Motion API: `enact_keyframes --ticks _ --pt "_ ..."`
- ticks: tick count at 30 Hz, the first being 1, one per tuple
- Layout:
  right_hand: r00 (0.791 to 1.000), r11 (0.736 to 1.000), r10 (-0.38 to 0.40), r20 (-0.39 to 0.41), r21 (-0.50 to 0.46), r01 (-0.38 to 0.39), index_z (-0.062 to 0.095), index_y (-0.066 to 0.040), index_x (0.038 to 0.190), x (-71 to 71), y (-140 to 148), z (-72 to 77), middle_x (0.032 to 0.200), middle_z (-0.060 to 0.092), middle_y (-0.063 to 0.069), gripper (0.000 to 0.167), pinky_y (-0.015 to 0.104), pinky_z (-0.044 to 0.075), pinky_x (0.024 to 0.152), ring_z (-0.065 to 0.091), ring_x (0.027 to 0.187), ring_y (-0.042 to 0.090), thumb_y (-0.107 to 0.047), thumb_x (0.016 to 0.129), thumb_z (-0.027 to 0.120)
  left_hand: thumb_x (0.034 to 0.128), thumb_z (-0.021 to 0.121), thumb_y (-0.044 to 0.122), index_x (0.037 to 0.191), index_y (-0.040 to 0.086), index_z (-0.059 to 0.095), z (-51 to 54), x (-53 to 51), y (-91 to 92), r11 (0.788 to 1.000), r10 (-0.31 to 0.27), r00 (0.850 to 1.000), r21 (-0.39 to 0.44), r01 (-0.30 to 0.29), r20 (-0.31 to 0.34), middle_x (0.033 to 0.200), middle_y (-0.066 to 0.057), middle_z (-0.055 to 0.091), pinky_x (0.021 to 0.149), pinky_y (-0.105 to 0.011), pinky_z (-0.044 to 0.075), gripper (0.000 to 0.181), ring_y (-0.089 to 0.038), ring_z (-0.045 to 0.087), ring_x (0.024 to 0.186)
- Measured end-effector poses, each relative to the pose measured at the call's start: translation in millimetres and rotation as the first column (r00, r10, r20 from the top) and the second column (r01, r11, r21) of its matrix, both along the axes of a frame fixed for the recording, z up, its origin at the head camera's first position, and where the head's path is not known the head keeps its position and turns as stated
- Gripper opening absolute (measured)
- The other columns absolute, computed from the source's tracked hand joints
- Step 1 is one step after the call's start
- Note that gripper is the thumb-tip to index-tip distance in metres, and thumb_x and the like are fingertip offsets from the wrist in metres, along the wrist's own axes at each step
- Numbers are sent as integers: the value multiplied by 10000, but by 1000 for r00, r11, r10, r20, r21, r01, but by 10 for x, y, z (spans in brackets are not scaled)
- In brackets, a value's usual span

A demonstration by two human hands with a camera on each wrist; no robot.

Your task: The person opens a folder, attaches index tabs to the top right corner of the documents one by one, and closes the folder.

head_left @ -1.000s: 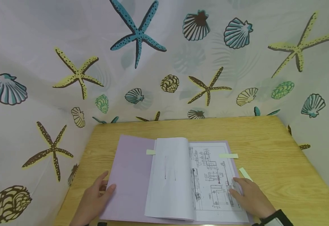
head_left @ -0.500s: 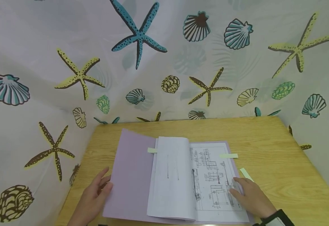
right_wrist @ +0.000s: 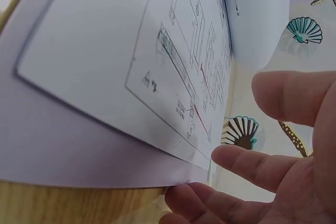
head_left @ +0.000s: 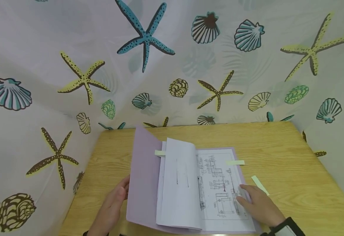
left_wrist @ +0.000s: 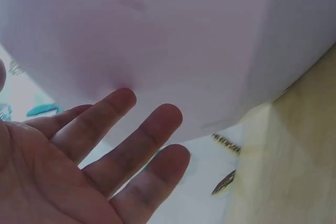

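A lilac folder (head_left: 145,183) lies spread on the table, its left cover tilted up. Inside are white sheets (head_left: 179,186), the left stack curling up, and a page of printed technical drawings (head_left: 220,190) on the right. My left hand (head_left: 110,205) is behind the raised cover; in the left wrist view its fairly straight fingers (left_wrist: 163,119) lie against the lilac outer side. My right hand (head_left: 261,203) rests at the folder's right edge. In the right wrist view its thumb (right_wrist: 289,95) stands apart from the page, with the other fingers extended along the edge.
Pale green tabs (head_left: 235,162) stick out from the pages, and a loose-looking pale strip (head_left: 259,185) lies right of the folder. The wooden table (head_left: 293,157) meets a white curtain (head_left: 166,65) printed with starfish and shells at its back and sides.
The folder's left cover has risen and swung rightward, lifting the left sheets a little. My left hand has moved right, behind the cover. My right hand and the drawing page have shifted slightly left.
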State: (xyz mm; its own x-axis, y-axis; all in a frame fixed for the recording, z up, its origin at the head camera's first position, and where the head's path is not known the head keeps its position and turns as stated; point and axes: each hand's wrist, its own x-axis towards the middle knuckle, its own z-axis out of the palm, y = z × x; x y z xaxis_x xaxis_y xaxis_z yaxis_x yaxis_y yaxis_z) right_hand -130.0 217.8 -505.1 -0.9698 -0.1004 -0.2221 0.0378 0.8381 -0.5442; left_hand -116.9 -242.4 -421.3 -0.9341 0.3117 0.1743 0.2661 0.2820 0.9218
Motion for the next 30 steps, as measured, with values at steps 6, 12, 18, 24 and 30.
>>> enact_keyframes --ticks 6,12,18,24,30 --pt "999 1000 12 -31 -12 -12 514 34 1333 -17 -50 -17 1327 493 284 602 604 425 909 470 1209 476 -410 935 594 1052 237 47 1426 -62 377 -183 -61 264 996 -71 997 56 73 -41 1329 -188 551 937 -294 472 414 -214 547 1206" --pt "996 999 25 -86 -36 -28 533 28 1317 -42 -107 3 1302 527 264 553 589 425 921 491 1197 450 -364 935 609 1027 399 60 1399 14 470 -359 -133 546 996 -74 984 -51 67 -162 1327 -115 571 930 -346 486 381 -239 565 1187" --pt "998 996 22 -56 -90 -27 508 12 1345 -37 -163 47 1312 527 240 550 533 490 855 559 1131 395 -362 950 591 1003 517 225 1438 173 458 -491 -141 803 968 -99 979 -245 53 -178 1422 -33 478 988 -478 419 442 -235 449 1283" --pt "1000 983 1 -11 -185 -3 407 34 1409 -68 -200 54 1263 563 219 471 425 532 795 617 1038 303 -207 1011 480 955 558 426 1349 250 573 -629 -186 984 907 -144 973 -418 56 -181 1397 -61 479 982 -535 408 432 -265 416 1299" --pt "1000 981 6 -25 -193 -11 363 61 1423 -98 -188 -16 1348 507 254 434 491 474 916 540 1186 385 -109 1025 377 934 549 488 1321 292 598 -761 -245 1089 790 -253 943 -609 74 -214 1417 -47 482 979 -638 344 437 -377 402 1307"
